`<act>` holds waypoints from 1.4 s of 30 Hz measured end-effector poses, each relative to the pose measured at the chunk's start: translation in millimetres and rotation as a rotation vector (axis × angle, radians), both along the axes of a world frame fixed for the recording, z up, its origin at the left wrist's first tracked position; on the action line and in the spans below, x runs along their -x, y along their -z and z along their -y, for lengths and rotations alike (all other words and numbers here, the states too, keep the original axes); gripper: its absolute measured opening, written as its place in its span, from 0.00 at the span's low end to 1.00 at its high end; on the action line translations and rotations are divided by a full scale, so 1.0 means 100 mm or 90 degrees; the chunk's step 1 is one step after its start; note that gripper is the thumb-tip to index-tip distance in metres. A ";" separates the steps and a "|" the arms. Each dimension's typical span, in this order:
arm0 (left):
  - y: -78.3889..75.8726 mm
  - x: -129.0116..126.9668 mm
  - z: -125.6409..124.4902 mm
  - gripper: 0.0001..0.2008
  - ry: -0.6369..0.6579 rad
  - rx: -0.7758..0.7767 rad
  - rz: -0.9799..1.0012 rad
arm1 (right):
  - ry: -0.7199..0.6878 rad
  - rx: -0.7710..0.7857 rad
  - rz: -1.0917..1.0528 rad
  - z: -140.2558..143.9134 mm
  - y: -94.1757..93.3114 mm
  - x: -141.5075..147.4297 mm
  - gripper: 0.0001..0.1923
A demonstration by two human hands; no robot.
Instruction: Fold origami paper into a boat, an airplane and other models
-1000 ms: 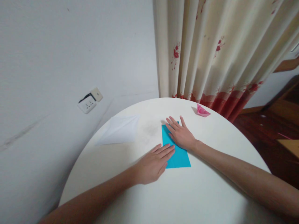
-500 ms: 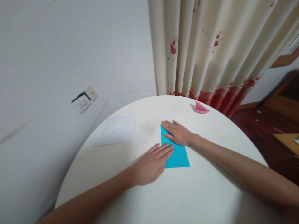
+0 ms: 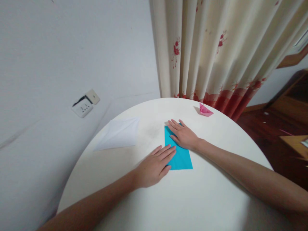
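A blue sheet of paper [image 3: 181,160] lies flat near the middle of the white table, its long side running away from me. My left hand [image 3: 154,168] rests open on its lower left edge, fingers stretched out over the paper. Across its far end lies my right hand [image 3: 184,134], also open, with fingers spread and the thumb apart. The fingers hide parts of the sheet's left edge and far end. Neither hand grasps anything.
The round white table [image 3: 207,195] stands against a wall. A white sheet [image 3: 117,133] lies at its left and a pink folded paper boat [image 3: 205,110] near the far right rim. A patterned curtain [image 3: 204,48] hangs behind; a wall socket [image 3: 83,107] is at left.
My right hand has shifted slightly toward the far edge of the blue paper, its fingers more spread. My left hand stays flat on the paper. The whole view has moved a little.
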State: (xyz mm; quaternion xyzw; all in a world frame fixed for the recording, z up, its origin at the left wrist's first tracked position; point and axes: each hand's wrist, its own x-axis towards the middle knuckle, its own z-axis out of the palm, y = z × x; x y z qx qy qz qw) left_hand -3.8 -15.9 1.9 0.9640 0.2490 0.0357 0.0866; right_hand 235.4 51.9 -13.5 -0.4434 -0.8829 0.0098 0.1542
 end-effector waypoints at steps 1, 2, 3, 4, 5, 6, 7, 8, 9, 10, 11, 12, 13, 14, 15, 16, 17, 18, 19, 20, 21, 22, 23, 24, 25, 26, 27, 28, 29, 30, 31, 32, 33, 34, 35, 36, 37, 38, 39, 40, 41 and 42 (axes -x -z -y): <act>0.00 0.00 0.00 0.30 0.001 0.004 0.000 | -0.054 0.002 -0.006 0.02 -0.01 0.00 0.29; 0.00 0.00 0.00 0.31 0.003 0.008 -0.001 | -0.104 0.015 -0.012 0.03 -0.02 0.00 0.28; -0.01 0.00 0.00 0.31 0.004 0.012 -0.002 | -0.138 0.036 -0.017 0.03 -0.03 0.00 0.28; -0.01 0.00 0.00 0.32 0.005 0.015 -0.002 | -0.152 0.058 -0.022 0.03 -0.03 0.00 0.28; -0.02 -0.01 0.00 0.32 0.005 0.017 -0.001 | -0.147 0.074 -0.025 0.03 -0.02 0.00 0.28; -0.02 -0.01 0.00 0.32 0.004 0.019 -0.001 | -0.127 0.084 -0.026 0.02 -0.01 0.00 0.29; -0.03 -0.01 0.00 0.32 0.002 0.022 -0.002 | -0.102 0.089 -0.024 0.01 0.00 0.00 0.30; -0.03 -0.02 0.00 0.32 0.000 0.024 -0.004 | -0.074 0.090 -0.017 0.00 0.01 0.00 0.31; -0.03 -0.02 0.00 0.32 -0.002 0.025 -0.007 | -0.047 0.090 -0.010 -0.01 0.01 -0.01 0.32; -0.04 -0.02 0.00 0.32 -0.003 0.027 -0.011 | -0.022 0.090 -0.002 -0.02 0.02 -0.01 0.32; -0.04 -0.02 0.00 0.32 -0.004 0.029 -0.015 | 0.000 0.090 0.005 -0.03 0.02 -0.01 0.32; -0.04 -0.02 0.00 0.31 -0.004 0.030 -0.018 | 0.019 0.090 0.010 -0.03 0.03 -0.01 0.32; -0.04 -0.02 0.00 0.31 -0.004 0.031 -0.019 | 0.034 0.090 0.013 -0.03 0.03 -0.02 0.32; -0.03 -0.01 0.00 0.31 -0.003 0.031 -0.018 | 0.046 0.090 0.014 -0.03 0.02 -0.02 0.32; -0.03 -0.01 0.00 0.31 -0.003 0.030 -0.015 | 0.053 0.090 0.014 -0.03 0.02 -0.03 0.32; -0.03 -0.01 0.00 0.31 -0.002 0.029 -0.012 | 0.056 0.091 0.014 -0.03 0.02 -0.03 0.32; -0.04 -0.01 0.00 0.31 -0.002 0.028 -0.010 | 0.057 0.091 0.014 -0.03 0.02 -0.03 0.32; -0.04 -0.01 0.00 0.31 0.000 0.027 -0.009 | 0.057 0.091 0.013 -0.03 0.02 -0.04 0.32; -0.04 -0.01 0.00 0.31 0.002 0.027 -0.012 | 0.056 0.090 0.012 -0.03 0.02 -0.04 0.32; -0.05 -0.01 0.00 0.31 0.005 0.028 -0.017 | 0.054 0.089 0.012 -0.03 0.02 -0.04 0.32; -0.06 -0.01 0.01 0.31 0.008 0.029 -0.024 | 0.053 0.088 0.011 -0.03 0.02 -0.04 0.31; -0.07 -0.01 0.01 0.31 0.012 0.030 -0.031 | 0.052 0.089 0.011 -0.03 0.02 -0.04 0.31; -0.08 -0.01 0.01 0.31 0.015 0.031 -0.037 | 0.050 0.089 0.011 -0.03 0.02 -0.04 0.31; -0.09 -0.01 0.01 0.32 0.017 0.031 -0.040 | 0.050 0.087 0.011 -0.02 0.01 -0.04 0.31; -0.09 -0.01 0.02 0.32 0.019 0.030 -0.039 | 0.052 0.083 0.012 -0.02 0.01 -0.04 0.31; -0.10 -0.01 0.02 0.32 0.019 0.029 -0.035 | 0.055 0.077 0.011 -0.01 0.00 -0.04 0.30; -0.09 0.00 0.02 0.32 0.020 0.027 -0.029 | 0.056 0.070 0.009 0.00 0.00 -0.03 0.30; -0.09 0.00 0.02 0.32 0.020 0.026 -0.023 | 0.052 0.061 0.008 0.01 -0.01 -0.03 0.29; -0.09 0.00 0.01 0.32 0.021 0.025 -0.019 | 0.042 0.048 0.007 0.02 -0.02 -0.02 0.28; -0.08 0.00 0.01 0.32 0.022 0.025 -0.018 | 0.023 0.032 0.006 0.03 -0.03 -0.01 0.28; -0.08 0.00 0.01 0.32 0.022 0.026 -0.019 | -0.005 0.016 0.005 0.04 -0.03 -0.01 0.27; -0.07 0.00 0.01 0.32 0.021 0.027 -0.022 | -0.038 0.005 0.002 0.04 -0.04 0.00 0.26; -0.07 0.00 0.01 0.32 0.020 0.029 -0.024 | -0.070 0.003 -0.003 0.05 -0.03 0.00 0.25; -0.07 -0.01 0.01 0.32 0.019 0.030 -0.027 | -0.095 0.011 -0.010 0.05 -0.03 0.00 0.25; -0.07 -0.01 0.01 0.32 0.018 0.030 -0.027 | -0.110 0.028 -0.016 0.05 -0.02 0.00 0.26; -0.07 -0.01 0.01 0.32 0.018 0.029 -0.026 | -0.111 0.048 -0.020 0.04 0.00 0.00 0.27; -0.07 -0.01 0.01 0.32 0.019 0.027 -0.023 | -0.102 0.065 -0.023 0.03 0.01 0.00 0.28; -0.07 -0.01 0.01 0.32 0.019 0.024 -0.019 | -0.088 0.078 -0.023 0.02 0.02 -0.01 0.29; -0.07 -0.01 0.01 0.32 0.020 0.021 -0.015 | -0.072 0.085 -0.022 0.02 0.02 -0.01 0.30; -0.07 -0.01 0.01 0.32 0.021 0.018 -0.012 | -0.060 0.089 -0.019 0.01 0.02 -0.01 0.30; -0.06 -0.01 0.01 0.32 0.021 0.016 -0.010 | -0.050 0.091 -0.015 0.01 0.02 -0.02 0.30; -0.06 -0.01 0.01 0.32 0.021 0.015 -0.009 | -0.039 0.091 -0.010 0.00 0.02 -0.01 0.30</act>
